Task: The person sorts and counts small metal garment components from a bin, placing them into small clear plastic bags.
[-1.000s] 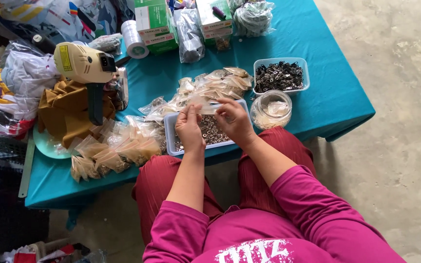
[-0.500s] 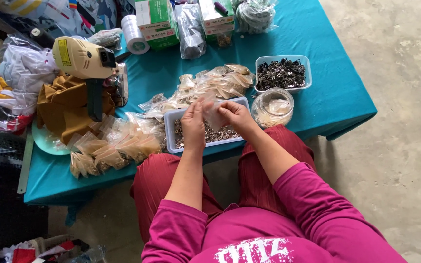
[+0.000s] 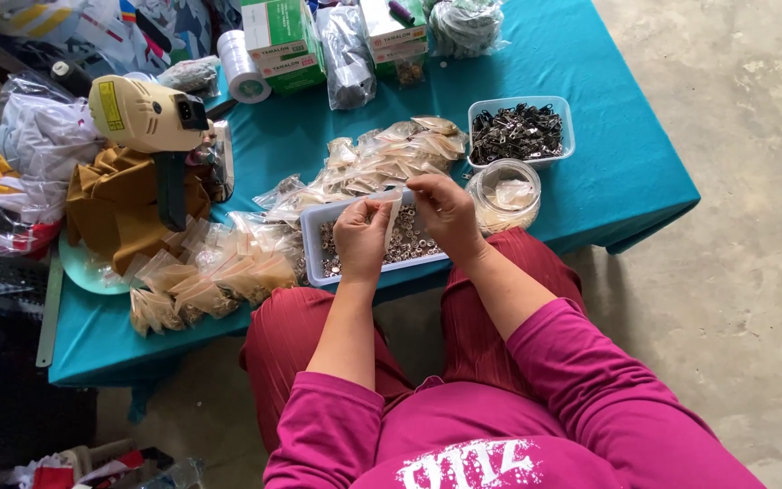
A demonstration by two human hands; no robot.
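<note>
The single camera sits on the person's head and looks steeply down and forward, over the magenta sleeves and red trousers, onto the left hand (image 3: 361,241) and right hand (image 3: 446,215) near the frame's middle. It is close enough to show fingers, yet wide enough to take in the teal cloth-covered table (image 3: 581,54) beyond the hands. Bare concrete floor (image 3: 753,272) fills the view right of the right hand.
</note>
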